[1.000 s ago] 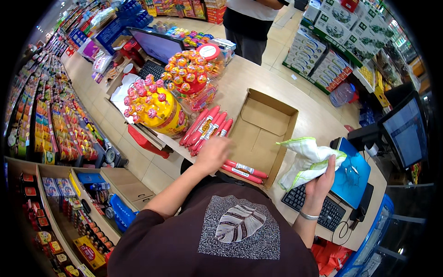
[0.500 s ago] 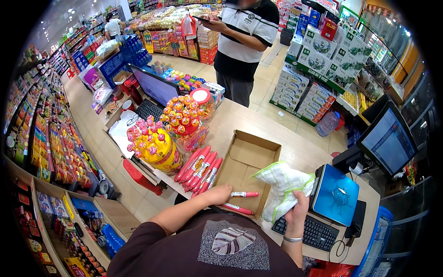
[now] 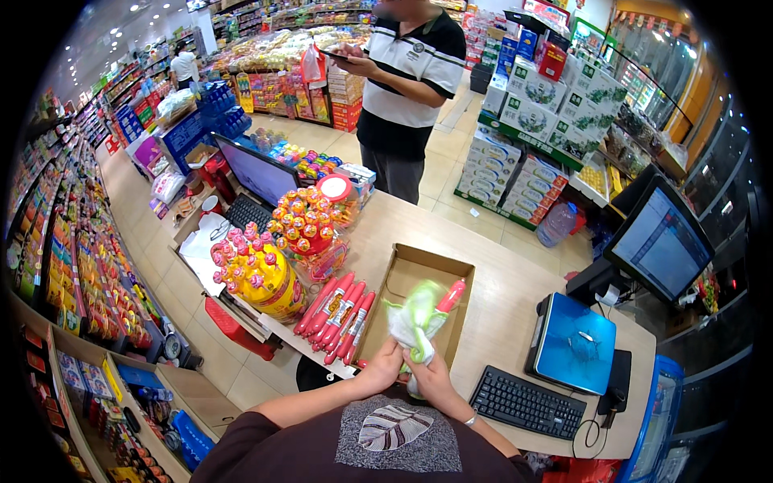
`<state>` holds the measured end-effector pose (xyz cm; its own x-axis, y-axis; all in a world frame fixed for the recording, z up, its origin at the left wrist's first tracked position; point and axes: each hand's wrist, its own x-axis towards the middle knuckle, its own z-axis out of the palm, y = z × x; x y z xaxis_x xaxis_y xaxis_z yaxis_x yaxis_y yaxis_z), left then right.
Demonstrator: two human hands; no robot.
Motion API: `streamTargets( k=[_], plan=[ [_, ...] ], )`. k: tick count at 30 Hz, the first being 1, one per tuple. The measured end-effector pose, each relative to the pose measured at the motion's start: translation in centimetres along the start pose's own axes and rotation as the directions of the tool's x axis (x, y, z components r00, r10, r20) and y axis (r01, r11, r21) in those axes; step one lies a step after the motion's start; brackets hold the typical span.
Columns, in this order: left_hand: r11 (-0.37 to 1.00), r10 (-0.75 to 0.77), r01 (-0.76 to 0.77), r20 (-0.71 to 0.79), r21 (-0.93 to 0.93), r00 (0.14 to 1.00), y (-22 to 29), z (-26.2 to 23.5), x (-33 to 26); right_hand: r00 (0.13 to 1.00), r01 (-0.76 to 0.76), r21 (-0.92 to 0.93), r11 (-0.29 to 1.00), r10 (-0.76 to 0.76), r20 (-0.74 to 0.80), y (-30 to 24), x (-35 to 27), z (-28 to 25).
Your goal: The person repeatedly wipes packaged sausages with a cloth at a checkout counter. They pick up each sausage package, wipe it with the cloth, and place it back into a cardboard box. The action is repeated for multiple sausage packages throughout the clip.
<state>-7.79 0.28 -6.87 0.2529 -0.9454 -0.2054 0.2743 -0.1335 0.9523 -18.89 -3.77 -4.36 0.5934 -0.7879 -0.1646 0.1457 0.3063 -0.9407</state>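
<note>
In front of my chest, a white cloth with green edging [image 3: 419, 318] is bunched around a red sausage [image 3: 452, 296], whose far end sticks out to the upper right. My left hand [image 3: 380, 372] is closed at the near end of this wrapped sausage; its fingers partly hide the grip. Beside it, my right hand [image 3: 432, 380] is closed on the cloth. Both hands are over the near end of a shallow brown cardboard box [image 3: 465, 322]. Left of the box lies a pile of red sausages [image 3: 338, 314] with printed labels.
Lollipops fill a yellow tub [image 3: 282, 291] and a clear jar [image 3: 318, 245] on the counter's left. To the right are a black keyboard [image 3: 527, 409], a blue-topped device [image 3: 573, 342] and a monitor [image 3: 662, 241]. Across the counter stands a person [image 3: 407, 88] holding a phone.
My right hand has brought the cloth left over the box, where it now wraps a sausage. My left hand has come to meet it. The view has shifted slightly.
</note>
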Motion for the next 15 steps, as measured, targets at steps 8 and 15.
streamTargets(
  k=[8,15],
  plan=[
    [0.989,0.050,-0.073,0.180,0.128,0.982,3.7,-0.5,-2.1,0.912,0.398,-0.232,0.888,-0.411,-0.007,-2.0,1.7,-1.2],
    [0.999,-0.035,0.041,0.272,-0.014,0.962,3.7,-0.8,-2.0,0.869,0.340,0.203,0.918,-0.224,-0.442,-7.2,5.1,-6.8]
  ],
)
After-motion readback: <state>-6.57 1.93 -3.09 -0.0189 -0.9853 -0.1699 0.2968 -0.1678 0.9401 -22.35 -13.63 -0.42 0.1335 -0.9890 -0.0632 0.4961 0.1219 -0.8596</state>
